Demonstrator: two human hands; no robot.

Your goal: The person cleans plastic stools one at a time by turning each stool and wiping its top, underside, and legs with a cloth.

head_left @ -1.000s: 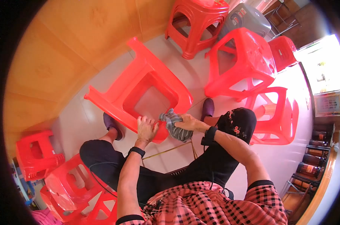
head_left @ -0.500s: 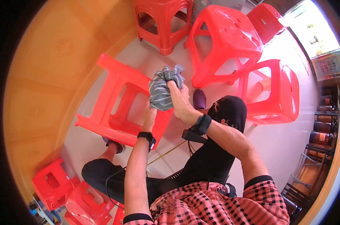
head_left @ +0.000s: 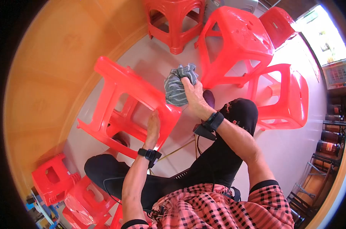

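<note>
A grey cloth with white stripes [head_left: 175,91] is bunched up in my right hand [head_left: 196,97], whose fingers are closed on it. The cloth hangs just beyond the near corner of a red plastic stool [head_left: 115,91] that lies tipped on its side in front of me. On that stool's side, near the seat end, my left hand [head_left: 154,126] grips the plastic. Part of its fingers is hidden by the stool. Both wrists wear black bands.
A red stool [head_left: 241,34] stands to the right of the cloth, with another red stool [head_left: 177,23] behind. One more stool [head_left: 287,99] lies tipped at right. Stacked red stools [head_left: 52,177] sit at lower left. An orange wall [head_left: 54,76] borders the left.
My left hand has left the cloth and moved onto the stool's side. My right hand has carried the cloth slightly right. The tipped stool has turned a little.
</note>
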